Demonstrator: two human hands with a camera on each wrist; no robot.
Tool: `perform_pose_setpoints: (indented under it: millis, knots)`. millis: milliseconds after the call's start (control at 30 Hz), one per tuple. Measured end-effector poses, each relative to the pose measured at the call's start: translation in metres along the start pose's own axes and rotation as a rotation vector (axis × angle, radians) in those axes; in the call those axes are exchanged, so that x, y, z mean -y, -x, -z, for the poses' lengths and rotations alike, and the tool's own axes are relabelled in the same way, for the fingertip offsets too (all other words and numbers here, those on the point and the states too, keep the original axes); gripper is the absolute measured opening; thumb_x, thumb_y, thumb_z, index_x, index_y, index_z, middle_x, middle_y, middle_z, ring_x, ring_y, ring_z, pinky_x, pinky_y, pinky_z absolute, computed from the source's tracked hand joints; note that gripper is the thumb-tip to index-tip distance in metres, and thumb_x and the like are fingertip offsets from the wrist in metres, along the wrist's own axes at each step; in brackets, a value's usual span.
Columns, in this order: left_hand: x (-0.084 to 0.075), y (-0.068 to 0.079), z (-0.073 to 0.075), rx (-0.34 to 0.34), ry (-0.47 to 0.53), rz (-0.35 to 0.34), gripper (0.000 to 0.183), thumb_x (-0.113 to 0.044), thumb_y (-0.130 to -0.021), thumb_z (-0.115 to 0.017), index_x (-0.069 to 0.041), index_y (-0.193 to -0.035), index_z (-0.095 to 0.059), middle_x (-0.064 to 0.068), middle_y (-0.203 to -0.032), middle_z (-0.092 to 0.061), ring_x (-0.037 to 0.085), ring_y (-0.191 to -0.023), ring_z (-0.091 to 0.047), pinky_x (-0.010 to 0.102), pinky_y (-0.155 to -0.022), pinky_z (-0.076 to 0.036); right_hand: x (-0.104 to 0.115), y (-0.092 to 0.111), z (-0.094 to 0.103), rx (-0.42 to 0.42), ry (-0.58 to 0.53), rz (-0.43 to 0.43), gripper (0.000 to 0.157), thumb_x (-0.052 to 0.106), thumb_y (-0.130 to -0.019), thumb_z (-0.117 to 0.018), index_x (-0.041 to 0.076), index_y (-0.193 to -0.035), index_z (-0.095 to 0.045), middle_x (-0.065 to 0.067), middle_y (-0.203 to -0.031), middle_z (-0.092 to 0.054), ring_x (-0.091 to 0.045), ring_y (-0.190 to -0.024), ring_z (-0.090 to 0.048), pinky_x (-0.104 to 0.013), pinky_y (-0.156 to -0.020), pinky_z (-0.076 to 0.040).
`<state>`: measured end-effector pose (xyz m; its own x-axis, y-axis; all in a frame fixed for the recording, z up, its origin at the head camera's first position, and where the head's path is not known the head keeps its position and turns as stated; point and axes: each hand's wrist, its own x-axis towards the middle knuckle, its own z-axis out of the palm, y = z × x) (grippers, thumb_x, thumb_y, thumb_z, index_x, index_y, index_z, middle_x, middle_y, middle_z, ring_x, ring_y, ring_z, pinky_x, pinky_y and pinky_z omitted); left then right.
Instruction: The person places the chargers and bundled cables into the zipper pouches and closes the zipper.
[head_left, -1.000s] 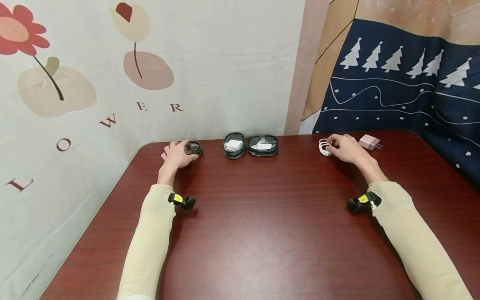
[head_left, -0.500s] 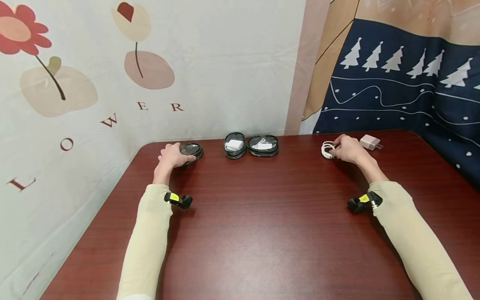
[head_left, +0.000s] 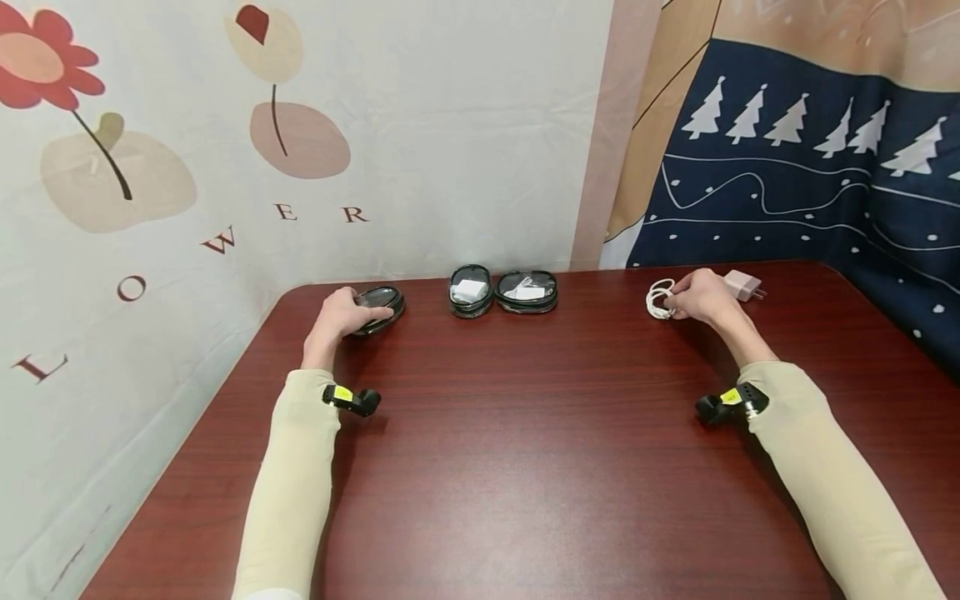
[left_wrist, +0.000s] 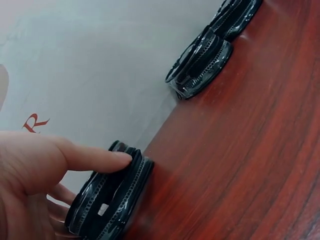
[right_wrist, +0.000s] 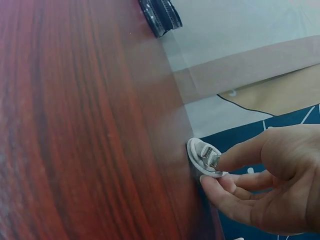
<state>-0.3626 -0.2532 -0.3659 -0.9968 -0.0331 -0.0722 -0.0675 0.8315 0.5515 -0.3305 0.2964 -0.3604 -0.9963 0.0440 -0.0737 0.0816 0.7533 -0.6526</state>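
Note:
At the table's back left, my left hand (head_left: pixel 342 318) holds a small black oval zip case (head_left: pixel 379 297) with a clear top. In the left wrist view, the thumb lies along the zipped side of this case (left_wrist: pixel 122 197), and the other fingers go behind it, partly hidden. Toward the back right, my right hand (head_left: pixel 705 297) pinches a coiled white cable (head_left: pixel 655 300) between thumb and fingertips. A metal plug (right_wrist: pixel 213 159) shows on the coil in the right wrist view, where the loops stand close over the table edge.
Two similar black cases, one upright oval (head_left: pixel 470 290) and one lying sideways (head_left: pixel 527 292), sit side by side at the back edge. A pale pink charger plug (head_left: pixel 742 285) lies just beyond my right hand. Printed cloth (head_left: pixel 450 150) hangs behind the dark red table (head_left: pixel 525 433).
My left hand has shifted slightly left, its fingers closing round the left side of the case. My right hand has moved a little right, bringing the white cable with it.

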Motion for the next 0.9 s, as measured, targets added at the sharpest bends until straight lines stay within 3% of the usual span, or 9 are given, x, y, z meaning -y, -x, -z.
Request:
perform_pose_setpoints:
  millis: [367, 633, 900]
  knots:
    - [-0.004, 0.005, 0.005, -0.019, 0.06, -0.005, 0.086, -0.053, -0.092, -0.067, 0.013, -0.141, -0.044, 0.033, -0.132, -0.052, 0.039, -0.114, -0.052, 0.05, -0.099, -0.047, 0.0, 0.002, -0.002, -0.049, -0.029, 0.057, 0.026, 0.007, -0.091, -0.066, -0.014, -0.106, -0.065, -0.007, -0.074, -0.068, -0.007, -0.058, -0.066, -0.019, -0.055, -0.053]
    - [-0.009, 0.008, 0.006, -0.073, 0.07, -0.012, 0.073, -0.057, -0.095, -0.062, 0.009, -0.126, -0.057, 0.026, -0.117, -0.058, 0.033, -0.103, -0.053, 0.043, -0.087, -0.047, 0.005, 0.005, -0.001, -0.07, -0.004, 0.055, 0.029, 0.013, -0.094, -0.066, -0.012, -0.109, -0.066, -0.016, -0.086, -0.071, -0.009, -0.064, -0.068, -0.017, -0.058, -0.049]
    - [-0.017, 0.013, 0.008, -0.08, 0.098, -0.015, 0.073, -0.064, -0.095, -0.056, 0.005, -0.119, -0.063, 0.022, -0.113, -0.059, 0.032, -0.105, -0.05, 0.044, -0.088, -0.046, 0.01, 0.007, 0.0, -0.104, -0.094, 0.115, 0.028, 0.01, -0.096, -0.066, -0.015, -0.109, -0.064, -0.015, -0.083, -0.071, -0.009, -0.06, -0.067, -0.025, -0.06, -0.058]
